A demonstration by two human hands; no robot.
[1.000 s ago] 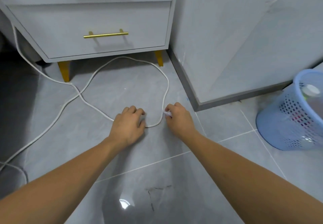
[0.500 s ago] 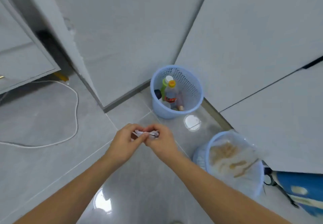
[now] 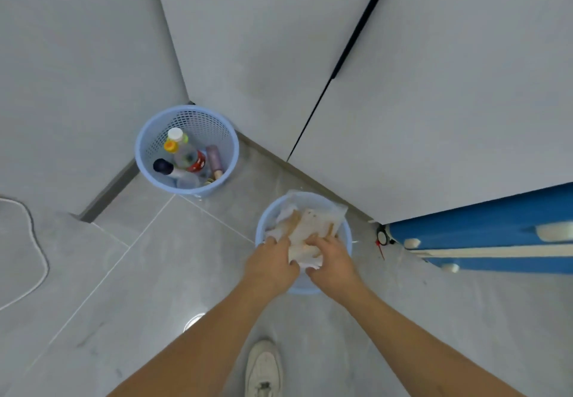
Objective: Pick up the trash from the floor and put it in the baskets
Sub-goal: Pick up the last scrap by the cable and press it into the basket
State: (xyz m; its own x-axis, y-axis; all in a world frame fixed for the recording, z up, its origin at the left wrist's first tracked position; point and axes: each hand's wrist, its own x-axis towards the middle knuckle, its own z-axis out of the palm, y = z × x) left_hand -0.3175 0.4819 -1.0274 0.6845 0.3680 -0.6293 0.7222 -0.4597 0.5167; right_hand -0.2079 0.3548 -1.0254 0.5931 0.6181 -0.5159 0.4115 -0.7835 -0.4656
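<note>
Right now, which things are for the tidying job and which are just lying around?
For the job:
near basket with paper trash
far basket with bottles
left hand
right hand

Just lying about:
white cable
blue case
shoe

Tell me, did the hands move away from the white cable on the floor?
Yes. Both hands, left and right, went from beside the white cable to over the nearer light-blue plastic basket of paper scraps, near the wall.

white cable (image 3: pixel 37 241) on floor | blue case (image 3: pixel 483 235) by wall | white shoe (image 3: pixel 263 368)
</note>
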